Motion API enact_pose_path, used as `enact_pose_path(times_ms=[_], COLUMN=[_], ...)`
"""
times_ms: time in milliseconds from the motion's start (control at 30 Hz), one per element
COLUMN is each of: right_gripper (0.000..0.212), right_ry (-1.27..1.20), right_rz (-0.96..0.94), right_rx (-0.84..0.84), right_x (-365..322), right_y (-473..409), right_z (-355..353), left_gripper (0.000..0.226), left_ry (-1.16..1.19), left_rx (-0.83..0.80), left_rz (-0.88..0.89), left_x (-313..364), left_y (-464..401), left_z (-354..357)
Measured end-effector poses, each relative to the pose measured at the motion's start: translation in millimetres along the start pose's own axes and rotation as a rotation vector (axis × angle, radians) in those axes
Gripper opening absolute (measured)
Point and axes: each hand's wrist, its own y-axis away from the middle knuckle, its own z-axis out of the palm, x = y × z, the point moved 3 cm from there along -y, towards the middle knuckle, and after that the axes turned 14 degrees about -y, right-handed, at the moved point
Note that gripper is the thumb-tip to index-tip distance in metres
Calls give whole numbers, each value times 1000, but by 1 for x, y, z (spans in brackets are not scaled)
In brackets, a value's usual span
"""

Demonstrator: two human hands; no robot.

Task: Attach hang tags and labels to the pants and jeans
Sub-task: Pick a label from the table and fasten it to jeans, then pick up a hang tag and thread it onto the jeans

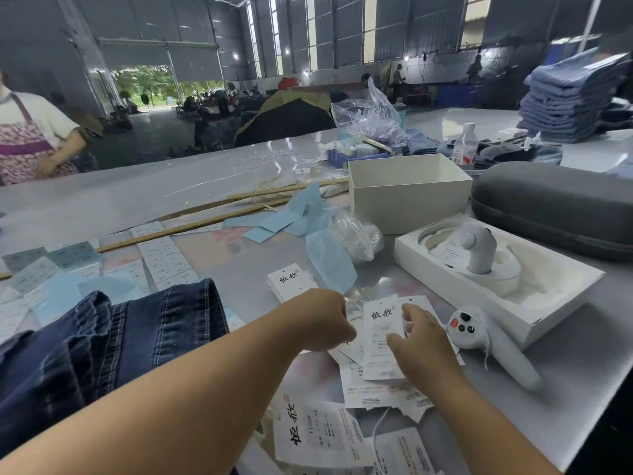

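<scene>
Pinching the white tag by its right edge, the right hand holds it above loose tags on the table; left hand curls at its left edge, grip unclear; jeans lie left

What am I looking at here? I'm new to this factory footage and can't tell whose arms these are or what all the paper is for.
There is no machine here. A person wears a camera on the head, so this single picture looks forward and down along their own two bare arms. The left hand is curled over the scattered paper; what it pinches, if anything, is hidden. The right hand grips a white hang tag from a loose pile of such tags. Dark blue jeans lie at the left on the grey table, waiting for tags. Also on the table: sticker sheets, a white game-style controller, an open white box and a water bottle. Folded jeans are stacked far right.
</scene>
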Motion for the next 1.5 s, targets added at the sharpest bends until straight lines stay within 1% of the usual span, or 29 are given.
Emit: enact_pose_path(times_ms=[67, 100, 167, 300, 367, 433, 500, 600, 633, 700, 767, 800, 867, 967, 1033, 1067, 1133, 1200, 1267, 1300, 1333, 1400, 1467, 1500], right_gripper=[50, 47, 41, 31, 28, 27, 27, 26, 26, 24, 16, 13, 20, 28, 26, 23, 14, 17, 25, 27, 27, 20, 13, 14], right_ry=[27, 29, 40, 49, 42, 40, 34, 32, 34, 22, -15, -33, -54, -42, -31, -49, -128, -243, -365, -416, -441, -417, -378, -383], right_rz=[-36, -49, -82, -135, -170, -210, -241, -273, -282, -298, -305, -308, -324, -348, -368, -382, -414, -455, -509, -533, -551, -607, -685, -716], right_rx=[-17, -26, -45, -122, -178, -224, -273, -346, -364, -391, -419, -434, -445, -410, -378, -365, -360, -408, -467, -469, -428, -301, -175, -159], right_x=[0, 0, 1, 2, 1, -2, -4, -6, -6, -7, -9, -11, -16, -25, -33, -40, -59, -80, -98, -106, -110, -120, -131, -136], right_y=[3, 4, 7, 17, 23, 28, 32, 40, 42, 45, 47, 49, 52, 55, 58, 61, 70, 83, 97, 104, 106, 113, 121, 125], right_z=[0, 0, -1, 4, 10, 16, 22, 30, 31, 34, 34, 35, 35, 34, 34, 34, 38, 44, 50, 54, 53, 55, 56, 57], left_gripper=[25, 28, 32, 42, 36, 29, 28, 30, 31, 40, 44, 43, 38, 30, 26, 25, 21, 16, 10, 8, 8, 7, 7, 7], left_ry=[-190, -225, -206, -176, -196, -233, -251, -327, -379, -446, -491, -462, -369, -269, -156, -131, -124, -147, -160, -160, -163, -152, -110, -100], left_rx=[-131, -225, -397, -611, -677, -707, -736, -774, -758, -682, -548, -484, -416, -352, -288, -216, -21, 136, 218, 241, 257, 311, 430, 517], left_rz=[20, 19, -1, -36, -50, -65, -60, 14, 39, 64, 102, 108, 94, 78, 71, 66, 43, 19, 3, -7, -2, -10, 3, 12], left_x=[0, 0, -2, -2, -2, -3, -4, -2, -1, 0, 0, -1, -3, -4, -5, -7, -14, -26, -40, -49, -53, -65, -74, -78], left_y=[3, 5, 8, 14, 15, 17, 17, 18, 18, 18, 13, 9, 5, 9, 15, 18, 26, 39, 56, 67, 74, 95, 117, 128], left_z=[7, 12, 19, 23, 25, 25, 26, 26, 25, 20, 15, 13, 9, -4, -18, -28, -47, -62, -70, -72, -75, -79, -88, -93])
